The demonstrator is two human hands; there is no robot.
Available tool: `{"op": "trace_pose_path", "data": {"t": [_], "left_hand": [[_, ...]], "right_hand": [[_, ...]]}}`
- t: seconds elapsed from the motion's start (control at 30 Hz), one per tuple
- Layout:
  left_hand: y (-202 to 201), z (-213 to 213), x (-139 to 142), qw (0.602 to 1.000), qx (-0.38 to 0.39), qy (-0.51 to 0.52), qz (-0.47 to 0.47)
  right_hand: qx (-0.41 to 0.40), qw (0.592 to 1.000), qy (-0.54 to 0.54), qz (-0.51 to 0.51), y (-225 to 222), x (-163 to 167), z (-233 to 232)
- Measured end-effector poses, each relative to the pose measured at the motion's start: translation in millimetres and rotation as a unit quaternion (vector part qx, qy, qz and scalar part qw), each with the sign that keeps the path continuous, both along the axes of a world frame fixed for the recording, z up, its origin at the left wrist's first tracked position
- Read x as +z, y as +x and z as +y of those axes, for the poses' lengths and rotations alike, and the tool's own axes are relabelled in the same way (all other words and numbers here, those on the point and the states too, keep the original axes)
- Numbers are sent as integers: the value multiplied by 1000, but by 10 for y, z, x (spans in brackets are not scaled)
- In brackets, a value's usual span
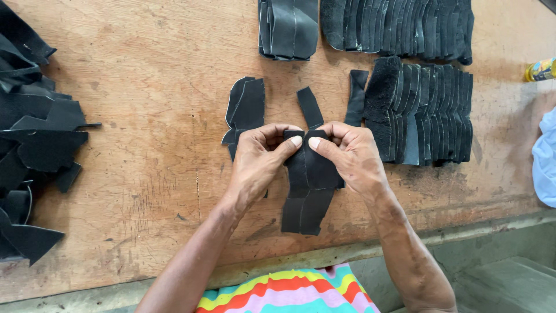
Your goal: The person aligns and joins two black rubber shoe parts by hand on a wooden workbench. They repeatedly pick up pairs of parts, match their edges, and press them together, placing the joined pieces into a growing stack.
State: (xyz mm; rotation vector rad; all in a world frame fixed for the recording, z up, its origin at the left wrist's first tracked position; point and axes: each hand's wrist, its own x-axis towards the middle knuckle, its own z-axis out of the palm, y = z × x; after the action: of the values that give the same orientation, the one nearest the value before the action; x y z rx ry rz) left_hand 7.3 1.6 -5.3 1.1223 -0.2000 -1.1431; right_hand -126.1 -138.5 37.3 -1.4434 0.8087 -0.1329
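Both my hands pinch two black leather pieces (310, 185) held side by side just above a wooden table (150, 75). My left hand (258, 162) grips the left piece with its thumb pressed on the top edge. My right hand (350, 156) grips the right piece the same way, thumb to thumb. The pieces hang down toward me, their lower ends free. A narrow black strip (310, 107) lies on the table just beyond my fingers. Beside my left hand lies a small stack of cut black pieces (244, 110).
Rows of overlapped black leather pieces (428, 110) lie right of my hands, with more rows (399, 26) and a stack (288, 28) at the far edge. A heap of black offcuts (32, 139) fills the left side. A yellow bottle (541, 69) and pale cloth (545, 159) sit far right.
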Motion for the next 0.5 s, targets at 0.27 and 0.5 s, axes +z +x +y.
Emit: {"op": "trace_pose_path", "data": {"t": [0.27, 0.5], "left_hand": [[10, 30, -4, 999, -26, 18, -22], [28, 5, 50, 997, -49, 22, -63]], "right_hand": [[26, 999, -40, 12, 13, 8, 48], [64, 989, -126, 50, 17, 76, 60]]}}
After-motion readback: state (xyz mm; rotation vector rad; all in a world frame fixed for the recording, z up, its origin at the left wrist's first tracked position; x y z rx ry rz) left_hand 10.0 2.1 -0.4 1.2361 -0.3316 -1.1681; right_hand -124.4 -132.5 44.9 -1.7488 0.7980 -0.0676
